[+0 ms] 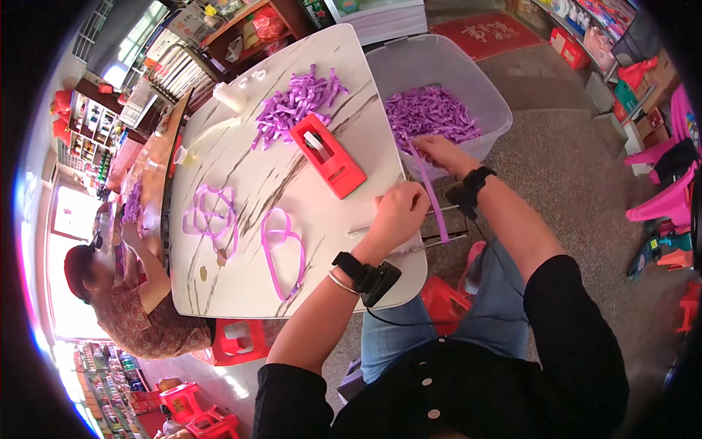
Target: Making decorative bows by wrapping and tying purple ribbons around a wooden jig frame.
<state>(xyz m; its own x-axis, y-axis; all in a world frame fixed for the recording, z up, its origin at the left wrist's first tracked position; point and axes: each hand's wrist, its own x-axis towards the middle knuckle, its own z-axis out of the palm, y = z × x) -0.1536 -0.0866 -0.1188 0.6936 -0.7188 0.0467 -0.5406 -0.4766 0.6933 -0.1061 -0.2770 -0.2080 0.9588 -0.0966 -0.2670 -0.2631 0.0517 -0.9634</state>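
Observation:
My right hand (440, 154) is closed, pinching a purple ribbon (430, 192) near its top. The ribbon hangs down beside the table's right edge. Over the table's near right corner, my left hand (401, 212) is curled with fingers together; what it grips, if anything, is hidden. Thin metal rods (447, 240) stick out past the edge near it. Below my right hand, a translucent plastic bin (491, 88) holds a heap of folded purple ribbon pieces (431, 113). A red tape dispenser (338, 167) lies on the marbled table (252, 172), beside a pile of purple ribbon pieces (296, 102).
Loose purple ribbon loops (284, 252) and a tangled purple ribbon (212, 212) lie on the table's left half. A small cup (183, 155) stands at the far left edge. Another person (139, 307) sits at the left by a wooden table. A red stool (443, 304) is below me.

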